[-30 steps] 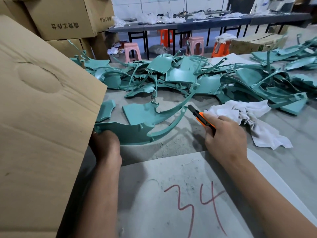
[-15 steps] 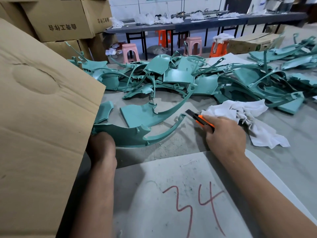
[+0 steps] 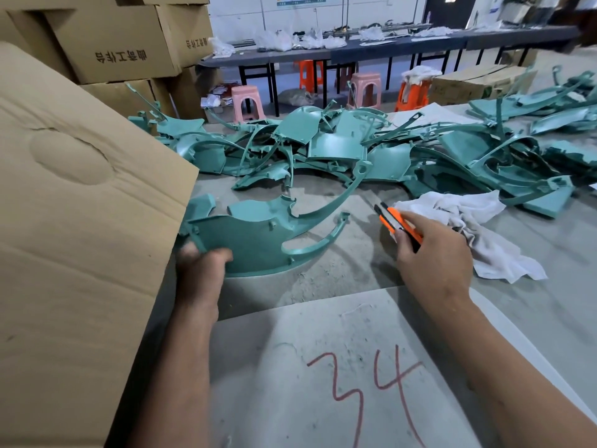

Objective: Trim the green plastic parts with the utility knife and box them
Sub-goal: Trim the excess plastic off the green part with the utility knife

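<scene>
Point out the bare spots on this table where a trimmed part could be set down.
Bare: the table between the held green part and the utility knife, and the near sheet marked 34. Crowded: the pile of green parts behind, the white rag right, the cardboard flap left.

Curved green plastic part (image 3: 255, 244) tilted beside orange utility knife (image 3: 399, 226)

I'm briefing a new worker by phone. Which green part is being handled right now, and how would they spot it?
Start at the big cardboard flap on the left of the grey table. Just beside its edge, nearer than the heap of green parts, is the green plastic part. Unlike the others, it is tilted up, gripped at its corner by the left hand.
</scene>
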Available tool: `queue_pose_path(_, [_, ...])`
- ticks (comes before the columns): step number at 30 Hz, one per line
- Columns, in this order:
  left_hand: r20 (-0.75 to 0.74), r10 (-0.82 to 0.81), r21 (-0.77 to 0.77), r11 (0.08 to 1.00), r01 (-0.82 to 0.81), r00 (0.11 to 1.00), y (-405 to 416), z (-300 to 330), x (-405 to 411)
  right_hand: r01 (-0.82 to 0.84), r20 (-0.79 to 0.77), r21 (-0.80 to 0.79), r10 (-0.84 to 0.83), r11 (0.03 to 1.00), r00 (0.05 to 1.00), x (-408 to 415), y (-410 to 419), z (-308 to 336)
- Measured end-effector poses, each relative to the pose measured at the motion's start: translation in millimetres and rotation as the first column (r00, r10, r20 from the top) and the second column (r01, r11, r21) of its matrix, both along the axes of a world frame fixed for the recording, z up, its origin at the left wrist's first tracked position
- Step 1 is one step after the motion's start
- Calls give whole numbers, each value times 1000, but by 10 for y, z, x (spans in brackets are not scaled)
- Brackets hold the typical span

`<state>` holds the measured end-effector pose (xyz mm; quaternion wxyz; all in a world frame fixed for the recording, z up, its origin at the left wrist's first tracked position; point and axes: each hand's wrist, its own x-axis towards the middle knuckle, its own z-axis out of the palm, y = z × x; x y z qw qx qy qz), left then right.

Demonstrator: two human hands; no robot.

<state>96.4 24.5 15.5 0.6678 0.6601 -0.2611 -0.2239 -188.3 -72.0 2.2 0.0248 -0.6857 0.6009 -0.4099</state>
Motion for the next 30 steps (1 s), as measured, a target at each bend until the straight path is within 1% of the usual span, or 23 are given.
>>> queue_pose_path(2, [63,-195,-22,980,197,979,-1,4,-45,7,87,-28,-5,1000,996,26,10,-8])
queue_pose_path(3, [84,-261,-31,964,265,962,-2,7,-88,3,107,-46,2,999,994,46,6,-10])
queue_pose_path(4, [81,-289,-53,955,293,954,-9,10,-135,-14,122,-64,22,998,992,62,4,-3])
queue_pose_path(5, [33,-276,-96,956,278,961,-30,18,-182,-42,141,-86,54,995,989,80,12,12])
queue_pose_path(6, [-88,-249,-158,959,233,965,-46,34,-227,-81,160,-117,100,990,982,89,23,28])
queue_pose_path(7, [-249,-234,-218,959,181,940,-73,51,-263,-139,181,-156,166,978,969,97,45,46])
queue_pose_path(9, [-535,-241,-282,954,98,810,-129,72,-316,-308,213,-198,348,930,913,113,109,75])
queue_pose_path(10, [-631,-238,-286,956,64,738,-144,70,-339,-396,202,-195,431,898,879,131,145,81])
queue_pose_path(11, [-684,-229,-281,959,39,693,-149,68,-365,-466,166,-178,493,867,854,159,189,86])
queue_pose_path(13, [-719,-214,-274,962,14,661,-158,60,-418,-563,48,-127,572,817,819,252,294,92])
queue_pose_path(16, [-766,-220,-284,959,-11,604,-182,90,-500,-658,-188,-67,639,750,746,387,421,87])
queue_pose_path(18, [-795,-244,-301,954,-11,556,-182,120,-529,-691,-270,5,666,723,695,437,454,80])
queue_pose_path(19, [-799,-259,-307,952,1,542,-180,127,-531,-688,-289,23,664,725,690,444,457,81])
queue_pose_path(22, [-799,-276,-296,954,50,535,-156,155,-531,-657,-322,12,625,754,711,435,467,95])
queue_pose_path(24, [-794,-304,-303,949,91,526,-143,187,-554,-656,-317,2,623,755,715,432,495,98])
queue_pose_path(27, [-787,-342,-329,937,119,514,-127,214,-586,-678,-233,-1,659,735,715,433,498,99])
queue_pose_path(29, [-788,-353,-345,932,113,503,-105,225,-600,-688,-155,-35,676,725,721,401,464,109])
queue_pose_path(30, [-789,-362,-358,927,107,495,-94,233,-603,-690,-147,-50,678,722,720,392,450,116])
